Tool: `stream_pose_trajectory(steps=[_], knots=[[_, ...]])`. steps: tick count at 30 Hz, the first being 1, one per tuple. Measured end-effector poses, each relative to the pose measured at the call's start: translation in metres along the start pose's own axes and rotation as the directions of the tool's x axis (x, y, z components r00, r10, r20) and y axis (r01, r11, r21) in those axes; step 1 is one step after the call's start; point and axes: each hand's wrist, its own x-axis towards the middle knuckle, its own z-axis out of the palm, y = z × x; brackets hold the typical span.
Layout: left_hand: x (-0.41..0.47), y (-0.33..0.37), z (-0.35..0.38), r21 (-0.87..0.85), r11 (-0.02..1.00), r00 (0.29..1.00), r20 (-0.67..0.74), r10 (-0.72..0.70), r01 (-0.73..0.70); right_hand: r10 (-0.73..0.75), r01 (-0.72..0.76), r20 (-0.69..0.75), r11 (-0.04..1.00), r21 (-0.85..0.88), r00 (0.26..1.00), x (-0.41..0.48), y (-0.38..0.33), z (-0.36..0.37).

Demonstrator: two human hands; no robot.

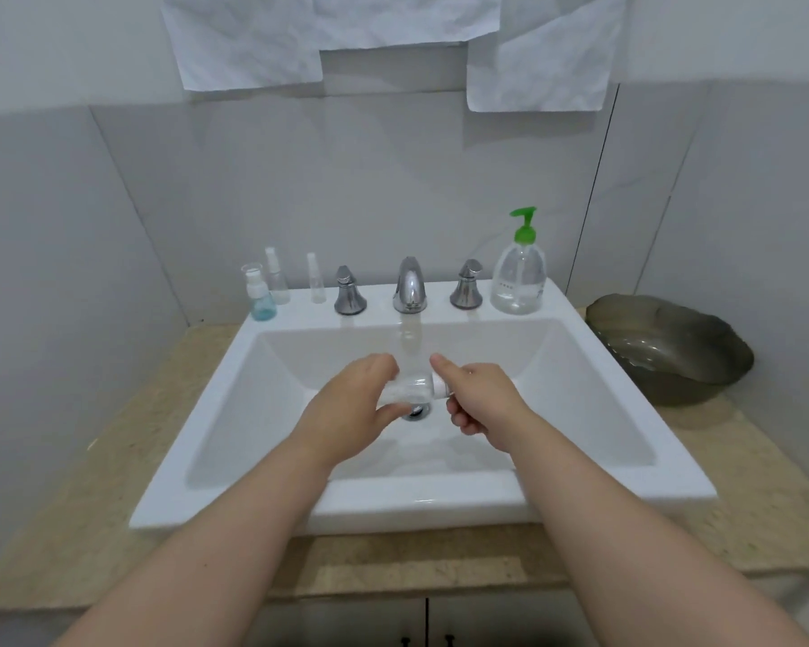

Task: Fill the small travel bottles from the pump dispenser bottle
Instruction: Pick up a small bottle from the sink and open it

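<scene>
Fingers of the left hand (351,408) curl round the body of a small clear bottle (409,387), which lies sideways over the sink (201,422), just above the drain (416,410). The right hand (479,399) pinches the white cap (440,385) at the bottle's right end, thumb stretched along the top. On the back ledge, the pump bottle (518,282) with its green pump stands upright at the right, beside the right tap handle (466,287). Left of the faucet (409,287) and the left tap handle (349,291) stand a blue-tinted spray bottle (260,296), a clear spray bottle (276,282) and a narrow clear tube (317,284). A dark bowl (669,347) sits on the counter (113,436), right of the sink.
</scene>
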Motion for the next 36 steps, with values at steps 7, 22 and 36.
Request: stream_pose_trajectory(steps=[7, 22, 36], knots=[[-0.001, -0.002, -0.006, -0.251, 0.91, 0.934, 0.226, -0.275, 0.329, -0.062, 0.063, 0.052, 0.998, -0.025, 0.997, 0.0, -0.001, 0.003], [0.005, -0.012, -0.008, -0.46, 0.759, 0.887, 0.229, -0.401, 0.461, -0.062, 0.06, 0.005, 0.986, 0.158, 0.998, 0.015, -0.004, 0.004], [0.005, -0.016, -0.003, -0.461, 0.766, 0.894, 0.224, -0.387, 0.447, -0.046, 0.038, 0.054, 0.989, 0.14, 0.997, 0.013, -0.007, 0.002]])
